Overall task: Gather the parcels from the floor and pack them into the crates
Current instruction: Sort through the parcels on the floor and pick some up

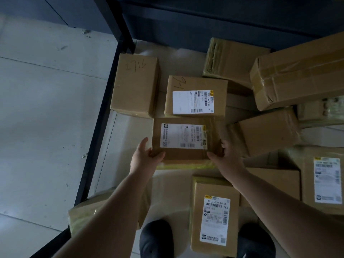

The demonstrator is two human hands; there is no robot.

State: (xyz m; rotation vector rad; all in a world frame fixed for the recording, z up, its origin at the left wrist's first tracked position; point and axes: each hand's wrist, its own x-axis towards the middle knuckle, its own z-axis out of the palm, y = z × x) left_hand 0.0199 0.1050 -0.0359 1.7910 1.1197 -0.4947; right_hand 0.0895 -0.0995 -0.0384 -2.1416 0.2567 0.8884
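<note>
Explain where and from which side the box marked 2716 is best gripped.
Grip the box marked 2716 by its two long side faces, coming down from above with one of the hands on each. It lies flat with its broad top up. Its left face is open; its right face stands close to the labelled box, a tighter fit.

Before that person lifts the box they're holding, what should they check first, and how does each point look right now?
1. Left hand grips the held parcel at its near left corner: ok.
2. Right hand grips the near right corner: ok.
3. Nothing stacked on the held parcel: ok.
4. Neighbouring labelled parcel close behind; touching or apart: cannot tell.
5. Crate to pack into is in view: not ok, none visible.
6. Footing: parcel lies between the shoes: not ok.
</note>
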